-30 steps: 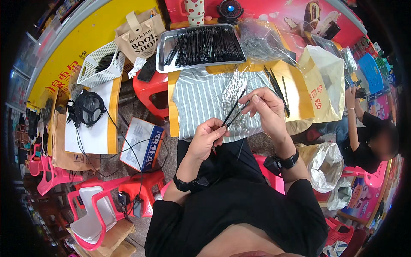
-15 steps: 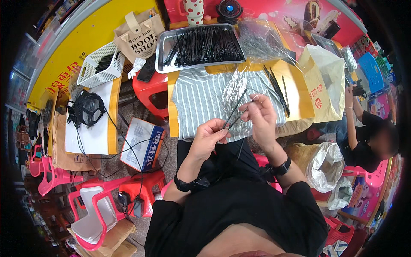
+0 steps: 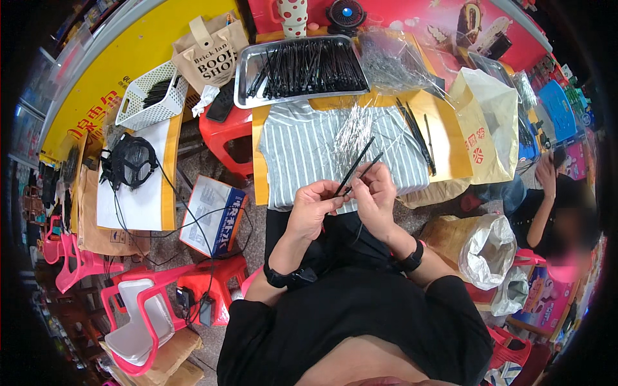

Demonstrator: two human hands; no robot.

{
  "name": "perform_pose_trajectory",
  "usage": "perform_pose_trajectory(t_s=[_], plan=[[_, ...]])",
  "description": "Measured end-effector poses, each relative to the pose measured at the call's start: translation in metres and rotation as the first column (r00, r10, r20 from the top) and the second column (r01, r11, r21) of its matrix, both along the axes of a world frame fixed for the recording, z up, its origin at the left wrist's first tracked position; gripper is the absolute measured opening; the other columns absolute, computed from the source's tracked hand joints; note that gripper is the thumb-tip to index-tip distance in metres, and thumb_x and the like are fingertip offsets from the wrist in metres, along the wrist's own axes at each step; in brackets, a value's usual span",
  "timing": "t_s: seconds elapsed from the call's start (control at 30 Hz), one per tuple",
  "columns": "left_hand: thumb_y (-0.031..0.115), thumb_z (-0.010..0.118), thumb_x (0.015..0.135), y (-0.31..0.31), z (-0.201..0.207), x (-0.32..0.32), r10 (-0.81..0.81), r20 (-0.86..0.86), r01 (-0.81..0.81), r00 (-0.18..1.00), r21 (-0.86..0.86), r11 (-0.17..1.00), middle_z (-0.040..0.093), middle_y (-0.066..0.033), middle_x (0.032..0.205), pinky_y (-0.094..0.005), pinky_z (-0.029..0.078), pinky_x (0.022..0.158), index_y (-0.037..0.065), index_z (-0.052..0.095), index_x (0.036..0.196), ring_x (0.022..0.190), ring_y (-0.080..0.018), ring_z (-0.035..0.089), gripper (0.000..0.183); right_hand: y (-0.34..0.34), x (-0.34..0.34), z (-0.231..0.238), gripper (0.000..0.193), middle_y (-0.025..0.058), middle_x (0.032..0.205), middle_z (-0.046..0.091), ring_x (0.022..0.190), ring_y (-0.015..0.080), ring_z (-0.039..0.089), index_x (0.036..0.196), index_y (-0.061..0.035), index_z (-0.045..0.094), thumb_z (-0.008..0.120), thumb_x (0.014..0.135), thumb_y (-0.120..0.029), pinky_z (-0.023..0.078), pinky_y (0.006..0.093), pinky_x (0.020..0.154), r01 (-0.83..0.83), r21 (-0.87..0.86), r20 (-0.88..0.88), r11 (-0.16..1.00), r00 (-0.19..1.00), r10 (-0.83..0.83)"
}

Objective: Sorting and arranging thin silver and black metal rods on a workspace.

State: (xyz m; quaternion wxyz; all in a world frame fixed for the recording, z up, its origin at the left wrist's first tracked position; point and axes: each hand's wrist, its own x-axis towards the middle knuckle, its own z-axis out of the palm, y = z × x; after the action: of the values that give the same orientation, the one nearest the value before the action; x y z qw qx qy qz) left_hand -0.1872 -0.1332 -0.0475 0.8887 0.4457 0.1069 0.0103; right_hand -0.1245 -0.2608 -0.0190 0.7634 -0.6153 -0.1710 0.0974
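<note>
Hands meet above the striped cloth (image 3: 302, 151): left hand (image 3: 311, 209) and right hand (image 3: 373, 196) each pinch thin black sticks (image 3: 356, 168). Blue-and-white box (image 3: 212, 215) lies left; tan paper bag (image 3: 209, 48) stands behind.

Striped cloth (image 3: 302, 145) and metal tray (image 3: 248, 67) on yellow table (image 3: 450, 116)

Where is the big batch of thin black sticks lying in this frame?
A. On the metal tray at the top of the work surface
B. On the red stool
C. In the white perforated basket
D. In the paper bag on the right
A: the black sticks lie spread across the metal tray, beyond the striped cloth.
</note>
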Motion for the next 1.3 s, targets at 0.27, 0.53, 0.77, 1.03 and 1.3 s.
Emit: perform_pose_trajectory(t_s=[0.27, 0.53, 0.77, 1.03, 1.3], plan=[[-0.006, 0.066, 0.078, -0.008, -0.008, 0.003, 0.072, 0.004, -0.072, 0.997, -0.025, 0.997, 0.069, -0.0053, 0.086, -0.0187, 0.043, 0.057, 0.0, 0.066, 0.096, 0.075, -0.0084, 0.063, 0.019, 0.003, 0.002, -0.023, 0.019, 0.0053, 0.086, 0.053, 0.073, 0.0075, 0.052, 0.108, 0.0006, 0.04, 0.044, 0.09, 0.003, 0.044, 0.0212, 0.061, 0.083, -0.108, 0.204, 0.991, 0.977, -0.06], [-0.006, 0.065, 0.079, -0.008, -0.006, 0.006, 0.087, -0.029, -0.087, 0.996, 0.007, 0.996, 0.069, -0.0059, 0.086, -0.0191, 0.043, 0.059, -0.002, 0.065, 0.099, 0.072, -0.0084, 0.061, 0.02, 0.007, 0.002, -0.02, 0.021, 0.0066, 0.084, 0.054, 0.07, 0.0091, 0.056, 0.11, 0.004, 0.041, 0.047, 0.09, 0.003, 0.046, 0.0224, 0.06, 0.12, -0.115, 0.2, 0.986, 0.975, -0.095], [-0.006, 0.064, 0.079, -0.003, -0.008, 0.007, 0.096, -0.079, -0.091, 0.992, 0.071, 0.993, 0.069, -0.0054, 0.086, -0.0195, 0.042, 0.057, -0.002, 0.065, 0.099, 0.07, -0.0074, 0.059, 0.021, 0.005, 0.012, -0.013, 0.018, 0.005, 0.085, 0.054, 0.07, 0.0072, 0.054, 0.108, 0.003, 0.044, 0.049, 0.09, 0.002, 0.044, 0.0212, 0.059, 0.012, -0.102, 0.056, 0.995, 0.998, -0.007], [-0.009, 0.059, 0.073, 0.064, 0.004, 0.041, 0.141, 0.015, -0.141, 0.99, 0.134, 0.981, 0.066, -0.008, 0.092, -0.0204, 0.045, 0.059, -0.004, 0.063, 0.107, 0.073, -0.0106, 0.06, 0.034, -0.005, 0.028, 0.008, 0.026, 0.0058, 0.084, 0.06, 0.065, 0.0073, 0.052, 0.115, -0.0007, 0.049, 0.054, 0.091, -0.008, 0.043, 0.0205, 0.057, -0.131, -0.043, -0.169, 0.99, 0.978, 0.122], [-0.006, 0.047, 0.072, 0.21, 0.016, 0.18, 0.436, 0.14, -0.357, 0.889, 0.81, 0.466, 0.067, -0.0128, 0.076, -0.0348, 0.046, 0.065, -0.006, 0.068, 0.087, 0.071, -0.0213, 0.062, 0.027, -0.038, 0.027, 0.0, 0.023, 0.0025, 0.084, 0.056, 0.069, 0.0055, 0.052, 0.111, 0.0, 0.05, 0.057, 0.088, -0.002, 0.043, 0.0189, 0.058, -0.1, -0.101, -0.158, 0.99, 0.984, 0.083]])
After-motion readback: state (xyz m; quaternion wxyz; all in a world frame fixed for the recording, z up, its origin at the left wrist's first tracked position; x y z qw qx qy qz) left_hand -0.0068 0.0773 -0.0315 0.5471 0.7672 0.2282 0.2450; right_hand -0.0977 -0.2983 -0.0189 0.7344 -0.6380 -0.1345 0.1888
